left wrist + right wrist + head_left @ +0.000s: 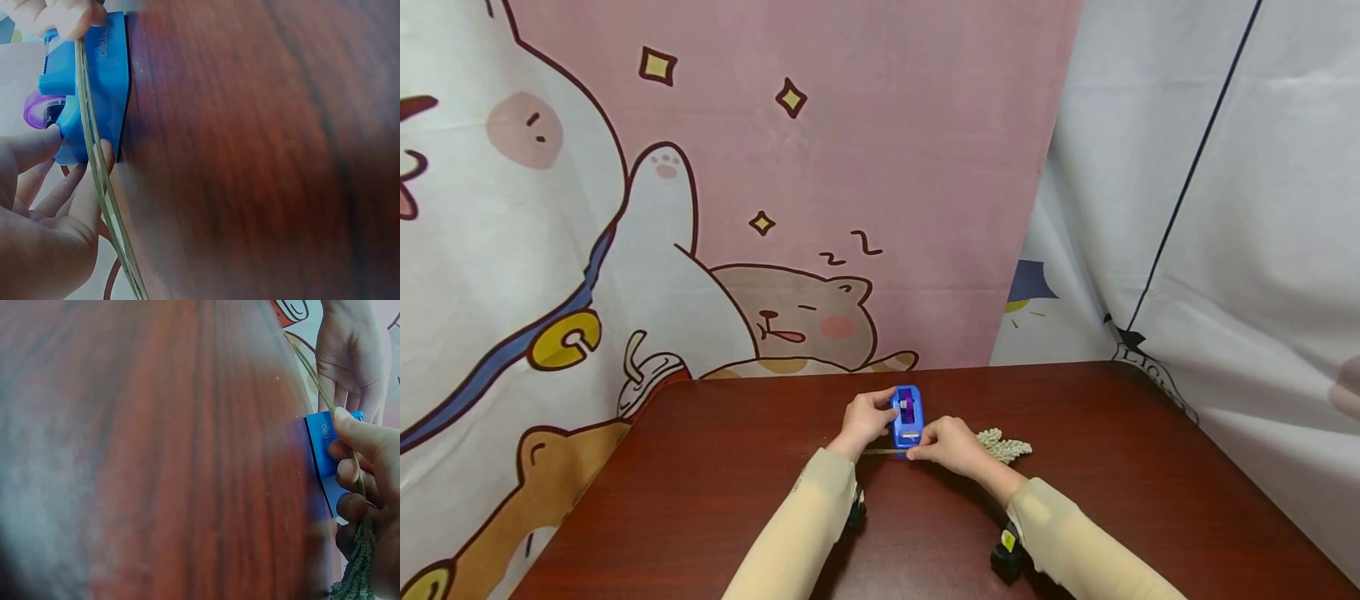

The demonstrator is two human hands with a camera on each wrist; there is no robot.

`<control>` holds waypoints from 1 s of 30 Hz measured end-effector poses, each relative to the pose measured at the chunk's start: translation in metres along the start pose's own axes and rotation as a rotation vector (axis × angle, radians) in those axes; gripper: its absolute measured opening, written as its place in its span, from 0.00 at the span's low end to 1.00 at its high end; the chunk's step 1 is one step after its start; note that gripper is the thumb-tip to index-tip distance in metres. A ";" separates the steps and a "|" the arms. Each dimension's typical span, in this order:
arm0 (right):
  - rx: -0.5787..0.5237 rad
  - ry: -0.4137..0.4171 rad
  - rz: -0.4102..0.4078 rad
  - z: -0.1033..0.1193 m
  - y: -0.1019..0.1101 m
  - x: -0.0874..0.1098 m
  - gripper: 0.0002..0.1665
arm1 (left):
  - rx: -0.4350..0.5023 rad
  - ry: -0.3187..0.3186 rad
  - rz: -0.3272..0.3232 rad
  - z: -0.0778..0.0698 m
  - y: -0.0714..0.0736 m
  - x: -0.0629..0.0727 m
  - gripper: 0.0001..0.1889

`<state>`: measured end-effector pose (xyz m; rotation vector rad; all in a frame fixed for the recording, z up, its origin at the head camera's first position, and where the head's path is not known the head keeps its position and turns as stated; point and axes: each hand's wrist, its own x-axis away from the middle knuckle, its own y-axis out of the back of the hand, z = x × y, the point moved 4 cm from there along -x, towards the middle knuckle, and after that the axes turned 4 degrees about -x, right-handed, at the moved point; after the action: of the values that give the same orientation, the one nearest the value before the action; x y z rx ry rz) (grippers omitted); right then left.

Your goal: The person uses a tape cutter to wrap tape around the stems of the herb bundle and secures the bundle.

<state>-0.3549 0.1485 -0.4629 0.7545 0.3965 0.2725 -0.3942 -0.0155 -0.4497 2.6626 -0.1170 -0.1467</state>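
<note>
A blue tape dispenser (908, 428) with a purple tape roll (39, 111) stands on the table. My left hand (861, 423) grips its left side, thumb near the roll and fingers along the body in the left wrist view. My right hand (953, 446) pinches the thin stems (94, 140) of a bunch of dried grain stalks, close to the dispenser's near end. The stems cross in front of the dispenser toward the left. Pale green seed heads (1006, 447) stick out to the right behind that hand; some are hidden by it.
The dark red-brown wooden table (722, 500) reaches back to a printed cartoon curtain (880, 183). A white curtain (1210, 208) hangs along the right. Black wrist cameras (1007, 557) sit under both sleeves.
</note>
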 end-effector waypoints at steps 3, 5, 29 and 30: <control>0.001 0.010 -0.003 0.001 0.000 0.000 0.18 | -0.001 0.002 -0.002 0.000 0.001 0.000 0.22; 0.002 0.015 -0.003 0.002 0.000 0.000 0.18 | -0.004 0.002 -0.004 -0.001 0.001 0.000 0.22; 0.043 0.009 0.052 0.003 0.000 0.002 0.21 | -0.009 0.011 0.020 -0.002 0.003 0.001 0.22; 0.046 0.011 0.053 0.002 0.000 0.001 0.21 | -0.009 0.011 0.025 -0.002 0.003 0.001 0.23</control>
<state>-0.3528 0.1475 -0.4618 0.8101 0.3947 0.3183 -0.3934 -0.0175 -0.4471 2.6518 -0.1463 -0.1238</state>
